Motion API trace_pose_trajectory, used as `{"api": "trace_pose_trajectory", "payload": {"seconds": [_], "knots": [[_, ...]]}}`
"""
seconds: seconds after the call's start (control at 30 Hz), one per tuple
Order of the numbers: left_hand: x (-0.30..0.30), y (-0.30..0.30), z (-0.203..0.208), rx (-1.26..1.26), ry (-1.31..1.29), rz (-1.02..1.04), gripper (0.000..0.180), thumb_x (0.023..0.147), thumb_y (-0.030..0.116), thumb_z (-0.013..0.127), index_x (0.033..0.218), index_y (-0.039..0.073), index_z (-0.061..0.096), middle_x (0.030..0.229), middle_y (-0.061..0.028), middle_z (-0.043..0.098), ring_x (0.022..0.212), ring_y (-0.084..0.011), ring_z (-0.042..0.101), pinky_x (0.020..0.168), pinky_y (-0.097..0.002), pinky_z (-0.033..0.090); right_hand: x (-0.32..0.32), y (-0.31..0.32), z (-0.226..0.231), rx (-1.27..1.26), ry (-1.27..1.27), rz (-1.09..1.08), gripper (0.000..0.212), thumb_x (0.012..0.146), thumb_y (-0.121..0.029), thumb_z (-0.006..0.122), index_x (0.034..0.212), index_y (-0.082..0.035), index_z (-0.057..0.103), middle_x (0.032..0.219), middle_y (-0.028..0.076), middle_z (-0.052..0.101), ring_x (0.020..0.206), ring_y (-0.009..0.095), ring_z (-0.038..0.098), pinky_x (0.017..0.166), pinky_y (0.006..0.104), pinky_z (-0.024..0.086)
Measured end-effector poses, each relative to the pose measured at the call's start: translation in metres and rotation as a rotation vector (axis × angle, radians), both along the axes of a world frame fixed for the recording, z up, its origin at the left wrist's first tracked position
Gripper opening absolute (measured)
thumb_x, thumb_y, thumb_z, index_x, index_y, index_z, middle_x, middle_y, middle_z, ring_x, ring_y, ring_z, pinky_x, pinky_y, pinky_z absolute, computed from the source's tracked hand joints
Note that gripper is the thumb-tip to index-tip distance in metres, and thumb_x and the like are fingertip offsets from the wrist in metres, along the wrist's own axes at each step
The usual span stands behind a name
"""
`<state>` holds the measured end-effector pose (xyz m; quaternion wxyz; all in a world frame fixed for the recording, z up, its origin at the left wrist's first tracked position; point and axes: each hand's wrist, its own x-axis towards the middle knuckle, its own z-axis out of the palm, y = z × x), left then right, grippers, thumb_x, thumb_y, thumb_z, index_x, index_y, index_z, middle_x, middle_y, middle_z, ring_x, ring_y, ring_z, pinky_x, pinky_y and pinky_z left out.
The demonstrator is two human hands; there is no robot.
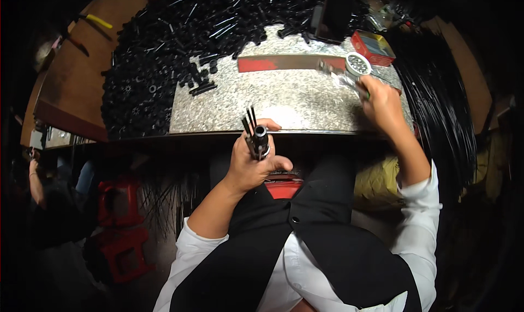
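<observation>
My left hand (248, 162) is closed around a black tube (261, 132) with an open round end, together with several thin black rods; it looks like part of a folded umbrella frame. The bundle stands just in front of the table's near edge. Over the right side of the table, my right hand (379, 102) is closed on a tool whose metal end (335, 73) is smeared by motion; a bit of green shows at its handle. The tool's exact kind cannot be made out. Beyond that hand stands a white round cup (358, 64) of small shiny metal pieces.
A long red and brown bar (289, 63) lies across the speckled tabletop (245, 102). Black tubular parts (164, 55) are heaped left and behind. At right are a red box (374, 47) and long black rods (442, 88). Red stools (117, 203) and another person (49, 197) are at left.
</observation>
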<state>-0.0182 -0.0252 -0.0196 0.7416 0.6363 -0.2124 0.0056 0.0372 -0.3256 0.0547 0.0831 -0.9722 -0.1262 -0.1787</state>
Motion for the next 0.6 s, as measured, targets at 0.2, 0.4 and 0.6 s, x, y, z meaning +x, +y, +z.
{"api": "trace_pose_trajectory", "payload": {"seconds": [0.2,0.4,0.6], "knots": [[-0.003,0.002,0.012,0.104,-0.084,-0.072,0.070,0.060,0.027,0.089,0.110,-0.001,0.048,0.059,0.0058,0.046,0.053,-0.0033,0.042,0.053,-0.0189,0.035,0.077,-0.028,0.010,-0.197,0.150,-0.165,0.022,0.077,-0.011,0.061,0.098,-0.006,0.065,0.082,0.021,0.065,0.079,0.038,0.063,0.071,0.0457,0.050],[-0.008,0.004,0.019,0.172,-0.083,-0.116,0.062,0.062,0.012,0.087,0.108,-0.005,0.049,0.053,0.0051,0.047,0.049,-0.0026,0.043,0.055,-0.0173,0.036,0.102,-0.037,-0.015,-0.309,0.191,-0.207,0.017,0.073,-0.008,0.054,0.079,0.000,0.068,0.086,0.024,0.066,0.083,0.038,0.066,0.075,0.0453,0.053],[-0.016,0.006,0.026,0.147,-0.041,-0.080,0.055,0.066,0.020,0.086,0.104,-0.001,0.052,0.058,0.0077,0.043,0.055,-0.0021,0.039,0.059,-0.0189,0.034,0.102,-0.032,-0.013,-0.249,0.206,-0.196,0.018,0.073,-0.011,0.055,0.080,-0.002,0.069,0.084,0.023,0.066,0.082,0.038,0.065,0.075,0.0449,0.053]]}}
